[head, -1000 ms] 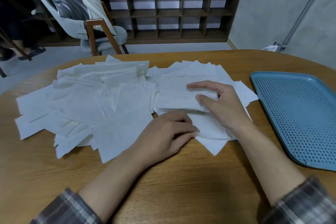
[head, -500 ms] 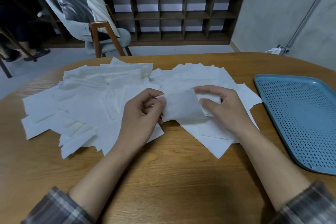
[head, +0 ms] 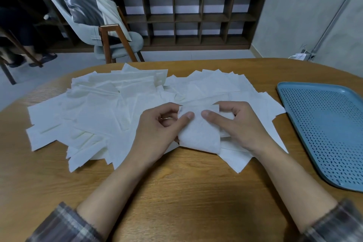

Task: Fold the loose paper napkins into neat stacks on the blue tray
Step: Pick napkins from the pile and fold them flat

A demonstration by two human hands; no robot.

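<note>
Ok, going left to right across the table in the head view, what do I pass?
loose napkins → left hand → held napkin → right hand → tray

White napkins (head: 110, 112) sprawl loosely on wood; blue tray (head: 290, 92) rightward.

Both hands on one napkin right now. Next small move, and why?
Likely line up its top edges and press the fold flat. The left hand and right hand both pinch the napkin near its upper edge, its lower end looks bent over but soft, and the blue tray shows no stack yet.
</note>
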